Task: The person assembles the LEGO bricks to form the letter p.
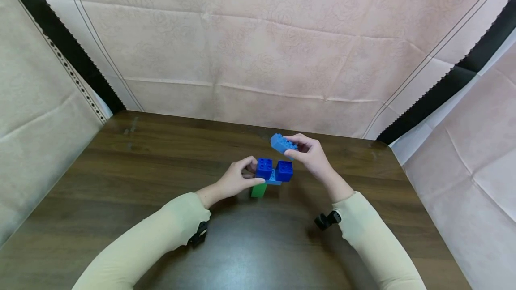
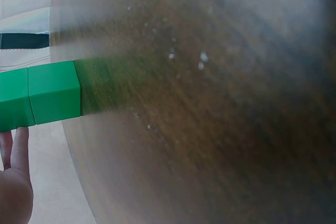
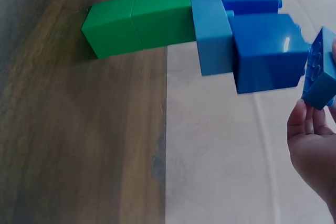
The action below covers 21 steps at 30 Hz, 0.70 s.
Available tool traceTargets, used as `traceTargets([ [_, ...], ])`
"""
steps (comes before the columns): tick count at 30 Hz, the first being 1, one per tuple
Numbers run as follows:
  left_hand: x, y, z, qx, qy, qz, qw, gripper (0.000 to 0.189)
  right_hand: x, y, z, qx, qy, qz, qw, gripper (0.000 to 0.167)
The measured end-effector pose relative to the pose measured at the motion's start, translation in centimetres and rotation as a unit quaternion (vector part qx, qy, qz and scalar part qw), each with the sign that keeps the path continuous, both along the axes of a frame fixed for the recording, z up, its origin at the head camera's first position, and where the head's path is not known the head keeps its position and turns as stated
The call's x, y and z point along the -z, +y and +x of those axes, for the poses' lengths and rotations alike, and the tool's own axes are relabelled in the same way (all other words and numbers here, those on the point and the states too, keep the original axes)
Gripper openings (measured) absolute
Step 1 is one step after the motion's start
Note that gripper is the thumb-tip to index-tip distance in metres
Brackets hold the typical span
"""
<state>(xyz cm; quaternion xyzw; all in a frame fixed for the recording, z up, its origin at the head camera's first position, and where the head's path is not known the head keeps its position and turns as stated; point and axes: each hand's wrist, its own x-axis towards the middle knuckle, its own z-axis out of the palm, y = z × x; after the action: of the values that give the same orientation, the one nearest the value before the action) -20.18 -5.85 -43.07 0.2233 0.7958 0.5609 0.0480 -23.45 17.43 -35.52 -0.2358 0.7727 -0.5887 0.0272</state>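
Observation:
A small tower of toy building bricks stands on the table. Its base is two stacked green bricks [image 3: 161, 16], topped by a light blue brick [image 3: 212, 35] laid crosswise. Two dark blue bricks [image 1: 264, 168] sit side by side on that, with a gap between them. My left hand [image 1: 234, 181] grips the tower from the left near its upper part, thumb in front and fingers behind. Up and to the right of the tower, my right hand [image 1: 311, 155] pinches a loose light blue brick [image 1: 283, 143], held tilted and apart from it.
The dark brown wooden table [image 1: 169, 155] reaches back to a pale patterned cloth [image 1: 250, 57]. Cloth also hangs at the left and right, with black strips [image 1: 463, 75] at the corners. Small pale specks [image 2: 203, 57] show in the left wrist view.

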Motion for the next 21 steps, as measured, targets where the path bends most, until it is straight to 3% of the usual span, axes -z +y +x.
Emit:
traceTargets([
  [11, -0.2, 0.0, 0.0, 0.0, -0.01, -0.002, 0.9999, 0.029, -0.4, -1.0, 1.0, -0.046, 0.061, 0.111, 0.9909, 0.036],
  [21, 0.0, 0.1, -0.1, 0.005, -0.017, 0.002, 0.9998, 0.028, -0.4, -1.2, 1.1, -0.041, 0.063, 0.155, 0.9851, 0.035],
])
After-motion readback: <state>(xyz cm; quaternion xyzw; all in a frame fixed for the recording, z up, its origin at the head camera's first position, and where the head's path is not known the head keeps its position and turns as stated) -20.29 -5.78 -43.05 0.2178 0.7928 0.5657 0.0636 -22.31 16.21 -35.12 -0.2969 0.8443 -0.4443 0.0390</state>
